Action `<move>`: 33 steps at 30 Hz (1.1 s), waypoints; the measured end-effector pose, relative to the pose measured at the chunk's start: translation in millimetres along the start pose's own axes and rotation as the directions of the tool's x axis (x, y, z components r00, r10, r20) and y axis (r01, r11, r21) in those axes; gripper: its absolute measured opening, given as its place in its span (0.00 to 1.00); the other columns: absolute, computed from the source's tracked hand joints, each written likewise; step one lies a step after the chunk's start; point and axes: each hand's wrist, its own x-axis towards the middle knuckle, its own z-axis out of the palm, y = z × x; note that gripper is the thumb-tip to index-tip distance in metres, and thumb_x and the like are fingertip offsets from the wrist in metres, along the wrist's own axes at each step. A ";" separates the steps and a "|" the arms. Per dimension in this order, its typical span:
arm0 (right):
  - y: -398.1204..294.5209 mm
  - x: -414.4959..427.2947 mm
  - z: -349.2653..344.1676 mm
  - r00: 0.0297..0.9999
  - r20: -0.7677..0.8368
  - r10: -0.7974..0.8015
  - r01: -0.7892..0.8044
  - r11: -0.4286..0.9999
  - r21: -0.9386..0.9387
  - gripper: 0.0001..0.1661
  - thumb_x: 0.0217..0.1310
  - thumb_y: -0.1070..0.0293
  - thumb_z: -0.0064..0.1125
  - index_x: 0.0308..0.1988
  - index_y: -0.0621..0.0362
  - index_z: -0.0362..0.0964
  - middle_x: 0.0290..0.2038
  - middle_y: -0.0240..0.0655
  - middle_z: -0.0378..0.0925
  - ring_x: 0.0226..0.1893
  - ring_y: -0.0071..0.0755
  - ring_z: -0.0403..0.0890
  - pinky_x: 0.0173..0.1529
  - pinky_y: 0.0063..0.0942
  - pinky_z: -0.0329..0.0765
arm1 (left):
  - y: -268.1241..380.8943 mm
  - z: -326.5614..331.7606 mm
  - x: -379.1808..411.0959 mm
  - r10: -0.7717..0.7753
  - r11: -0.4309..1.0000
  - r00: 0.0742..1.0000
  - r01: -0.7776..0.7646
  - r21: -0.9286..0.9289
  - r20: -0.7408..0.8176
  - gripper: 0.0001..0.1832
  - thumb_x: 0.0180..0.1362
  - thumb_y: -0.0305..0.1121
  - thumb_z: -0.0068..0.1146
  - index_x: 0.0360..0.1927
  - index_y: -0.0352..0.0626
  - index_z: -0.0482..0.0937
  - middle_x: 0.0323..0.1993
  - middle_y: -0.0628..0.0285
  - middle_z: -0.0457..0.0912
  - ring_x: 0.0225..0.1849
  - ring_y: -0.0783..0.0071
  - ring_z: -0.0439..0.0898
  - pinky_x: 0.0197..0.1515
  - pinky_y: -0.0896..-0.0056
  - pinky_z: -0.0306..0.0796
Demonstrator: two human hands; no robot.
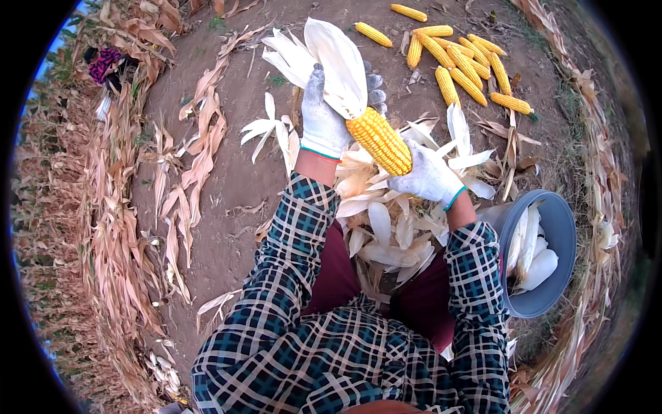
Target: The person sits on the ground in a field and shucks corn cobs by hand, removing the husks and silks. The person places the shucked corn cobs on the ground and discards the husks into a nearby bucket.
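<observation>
An ear of yellow corn [380, 141] is held between my two gloved hands, its kernels bare and its pale husk [339, 67] peeled back at the upper end. My left hand [327, 111], in a white knit glove with grey fingertips, grips the husk; its fingers show behind it. Around the ear's lower end is my right hand [428, 171], in a similar glove, with its fingers partly hidden. Below the hands, between my knees, lies a heap of stripped husks [395, 233]. Bare yellow cobs [463, 62] lie piled on the soil ahead, to the right.
A grey bucket [566, 248] with husked ears [538, 269] stands by my right side. Dry corn stalks [116, 222] line the left, with more stalks [595, 155] at the right. Another person [106, 64] is far off at the upper left. Pale ears [164, 370] lie at the lower left.
</observation>
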 end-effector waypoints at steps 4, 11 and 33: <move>11.9 -2.7 -5.8 0.997 0.073 0.029 -0.029 1.000 -0.010 0.37 0.34 0.57 0.66 0.46 0.64 0.67 0.36 0.48 0.77 0.37 0.47 0.79 0.44 0.34 0.74 | 8.0 -6.3 3.1 -0.047 0.998 0.992 0.041 -0.053 -0.119 0.20 0.56 0.53 0.50 0.35 0.46 0.73 0.22 0.65 0.73 0.26 0.66 0.74 0.35 0.59 0.70; 4.8 1.6 14.3 0.987 -0.054 0.151 -0.160 0.946 -0.281 0.31 0.37 0.57 0.65 0.43 0.62 0.67 0.37 0.46 0.75 0.40 0.47 0.77 0.42 0.38 0.75 | 3.9 -26.9 9.7 0.012 0.963 0.806 -0.169 -0.210 -0.592 0.23 0.63 0.50 0.40 0.14 0.53 0.62 0.09 0.71 0.57 0.13 0.75 0.54 0.22 0.69 0.55; 72.4 -21.2 137.8 0.617 -0.176 0.767 0.105 0.141 0.984 0.17 0.55 0.65 0.56 0.43 0.63 0.69 0.29 0.32 0.73 0.26 0.26 0.75 0.30 0.25 0.73 | 65.3 -44.9 1.2 0.318 0.844 0.809 -0.479 -0.240 -0.495 0.44 0.56 0.69 0.29 0.63 0.40 0.58 0.62 0.45 0.60 0.62 0.41 0.59 0.62 0.37 0.55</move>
